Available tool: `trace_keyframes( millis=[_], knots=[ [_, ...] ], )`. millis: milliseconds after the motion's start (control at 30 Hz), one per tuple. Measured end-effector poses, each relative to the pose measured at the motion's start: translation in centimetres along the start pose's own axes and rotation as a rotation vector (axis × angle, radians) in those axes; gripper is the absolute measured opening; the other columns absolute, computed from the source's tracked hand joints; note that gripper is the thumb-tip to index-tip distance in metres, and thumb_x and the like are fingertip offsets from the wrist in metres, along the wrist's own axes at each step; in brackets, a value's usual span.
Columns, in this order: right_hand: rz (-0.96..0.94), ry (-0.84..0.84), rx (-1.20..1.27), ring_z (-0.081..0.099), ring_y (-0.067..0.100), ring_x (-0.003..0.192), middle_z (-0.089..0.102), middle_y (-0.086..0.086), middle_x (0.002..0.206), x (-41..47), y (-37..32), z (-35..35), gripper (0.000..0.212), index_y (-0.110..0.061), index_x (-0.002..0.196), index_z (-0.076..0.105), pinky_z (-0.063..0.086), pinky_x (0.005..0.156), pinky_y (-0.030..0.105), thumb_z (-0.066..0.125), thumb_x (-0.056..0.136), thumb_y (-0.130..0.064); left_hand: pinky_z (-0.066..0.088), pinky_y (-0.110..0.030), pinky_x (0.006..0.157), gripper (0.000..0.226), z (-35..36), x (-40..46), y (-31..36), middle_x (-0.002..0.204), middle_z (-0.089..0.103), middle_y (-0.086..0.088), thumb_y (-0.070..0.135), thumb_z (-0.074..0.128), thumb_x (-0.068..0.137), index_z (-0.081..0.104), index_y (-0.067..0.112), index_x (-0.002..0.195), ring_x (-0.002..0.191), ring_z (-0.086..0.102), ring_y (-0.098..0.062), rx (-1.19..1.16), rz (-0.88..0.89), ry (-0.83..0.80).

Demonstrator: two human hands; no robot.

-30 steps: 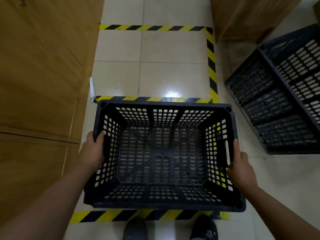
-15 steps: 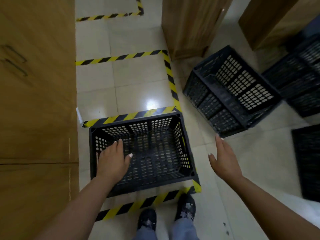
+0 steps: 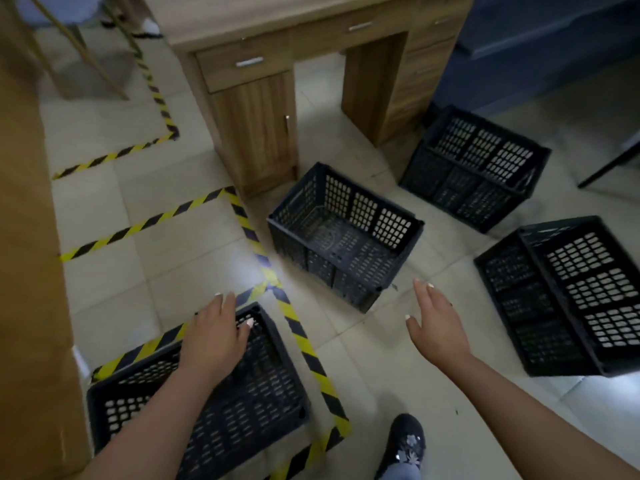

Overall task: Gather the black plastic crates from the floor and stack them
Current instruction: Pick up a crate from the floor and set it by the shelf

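Observation:
A black perforated crate [image 3: 242,420] stands upright on the floor inside a square of yellow-black tape [image 3: 298,330] at the lower left. My left hand [image 3: 216,336] hovers over it with fingers straight, holding nothing. My right hand [image 3: 436,323] is stretched out flat over the bare tiles, empty. Ahead of it a second black crate [image 3: 341,233] lies tipped on the floor. Two more crates lie farther right, one [image 3: 474,166] by the desk and one [image 3: 571,292] at the right edge.
A wooden desk [image 3: 256,129] with drawers stands behind the crates. A wooden cabinet [image 3: 27,237] fills the left side. My shoe [image 3: 403,441] is on the tiles at the bottom. A dark blue wall [image 3: 554,39] is at the upper right.
Both hands let go of the crate after setting it inside the taped square. The view has swung right, bringing three other crates and the desk into sight.

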State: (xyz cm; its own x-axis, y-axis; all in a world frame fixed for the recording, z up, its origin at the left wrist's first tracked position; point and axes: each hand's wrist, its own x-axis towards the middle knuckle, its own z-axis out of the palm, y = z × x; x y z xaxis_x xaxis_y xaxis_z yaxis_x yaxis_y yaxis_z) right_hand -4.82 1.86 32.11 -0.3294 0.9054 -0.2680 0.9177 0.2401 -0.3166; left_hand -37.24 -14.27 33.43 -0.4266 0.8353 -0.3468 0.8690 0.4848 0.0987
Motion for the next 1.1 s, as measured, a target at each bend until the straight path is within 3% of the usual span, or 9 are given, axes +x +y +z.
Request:
trace_keyframes(
  millis=[267, 467, 700, 933, 1100],
  knots=[
    [0.051, -0.08, 0.002, 0.023, 0.029, 0.142, 0.026, 0.019, 0.153, 7.6, 11.3, -4.8, 0.07, -0.014, 0.151, 0.013, 0.021, 0.115, 0.038, 0.05, 0.093, -0.029, 0.029, -0.041, 0.112, 0.066, -1.5, 8.6, 13.7, 0.153, 0.03, -0.016, 0.045, 0.036, 0.097, 0.023, 0.005, 0.148, 0.139, 0.031, -0.031, -0.001, 0.023, -0.027],
    [0.113, -0.13, 0.018, 0.023, 0.029, 0.142, 0.028, 0.019, 0.151, 13.2, 15.1, -6.1, 0.07, -0.014, 0.151, 0.013, 0.022, 0.115, 0.039, 0.049, 0.093, -0.031, 0.029, -0.042, 0.112, 0.068, -1.8, 14.4, 18.9, 0.153, 0.029, -0.014, 0.048, 0.035, 0.097, 0.021, 0.008, 0.149, 0.139, 0.031, -0.03, -0.001, 0.03, -0.055],
    [0.138, -0.178, 0.035, 0.019, 0.028, 0.143, 0.024, 0.015, 0.155, 19.6, 15.1, -6.1, 0.07, -0.015, 0.151, 0.008, 0.021, 0.116, 0.039, 0.045, 0.095, -0.033, 0.028, -0.041, 0.111, 0.075, -3.3, 21.3, 18.9, 0.154, 0.029, -0.013, 0.054, 0.017, 0.091, 0.019, 0.008, 0.15, 0.139, 0.032, -0.029, 0.049, 0.024, -0.082],
    [0.277, -0.226, 0.101, 0.018, 0.028, 0.144, 0.019, 0.014, 0.157, 27.3, 12.8, -4.5, 0.07, -0.017, 0.151, 0.001, 0.016, 0.117, 0.038, 0.041, 0.097, -0.033, 0.025, -0.038, 0.115, 0.068, -4.3, 31.8, 17.0, 0.158, 0.022, -0.006, 0.053, 0.023, 0.097, 0.01, 0.015, 0.152, 0.143, 0.024, -0.024, 0.055, 0.061, -0.145],
    [0.453, -0.178, 0.318, 0.021, 0.026, 0.142, 0.022, 0.011, 0.156, 32.6, 10.7, -1.9, 0.066, -0.017, 0.151, 0.005, 0.016, 0.118, 0.037, 0.043, 0.097, -0.024, 0.025, -0.04, 0.116, 0.069, -3.6, 39.3, 15.1, 0.157, 0.022, -0.007, 0.054, 0.025, 0.096, 0.011, 0.015, 0.152, 0.143, 0.023, -0.026, 0.064, 0.081, -0.19]
  ],
)
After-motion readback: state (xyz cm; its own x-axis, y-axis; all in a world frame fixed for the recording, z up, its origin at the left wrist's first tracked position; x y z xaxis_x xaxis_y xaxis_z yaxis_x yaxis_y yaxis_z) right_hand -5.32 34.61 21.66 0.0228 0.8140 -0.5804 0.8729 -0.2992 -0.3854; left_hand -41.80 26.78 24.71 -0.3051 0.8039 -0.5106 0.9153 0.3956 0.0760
